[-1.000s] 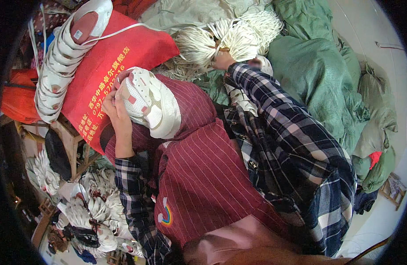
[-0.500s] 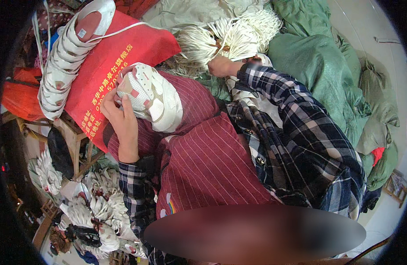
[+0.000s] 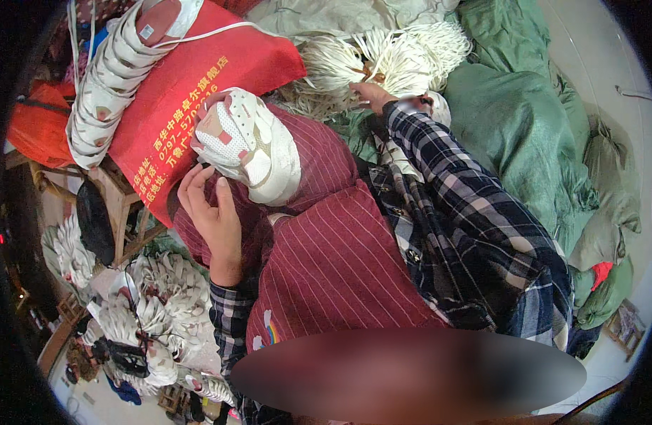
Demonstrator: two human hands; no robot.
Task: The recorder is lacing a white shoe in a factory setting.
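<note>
A white sneaker (image 3: 262, 157) with beige and pink patches lies on my lap, on a maroon striped apron (image 3: 333, 269). My left hand (image 3: 214, 223) is just below its toe, with the fingers spread, slightly bent and nothing between them. A small dark spot shows at one fingertip. Farther off, my right hand (image 3: 372, 95) reaches to a thick bundle of white shoelaces (image 3: 411, 60), tied with a brown band. Its visible fingers stretch toward the near edge of the bundle. The rest of that hand is partly hidden, and no lace shows clearly in it.
A row of nested white shoe uppers (image 3: 106, 99) stands at the upper left beside a red printed cloth (image 3: 198, 92). Green sacks (image 3: 517, 134) fill the right. Heaps of white shoe parts (image 3: 163, 297) are at the lower left, near a wooden stool (image 3: 121, 205).
My left hand has come off the sneaker's toe and moved down toward me. My right hand has shifted slightly at the shoelaces and its fingers look straighter. The whole view has shifted a little.
</note>
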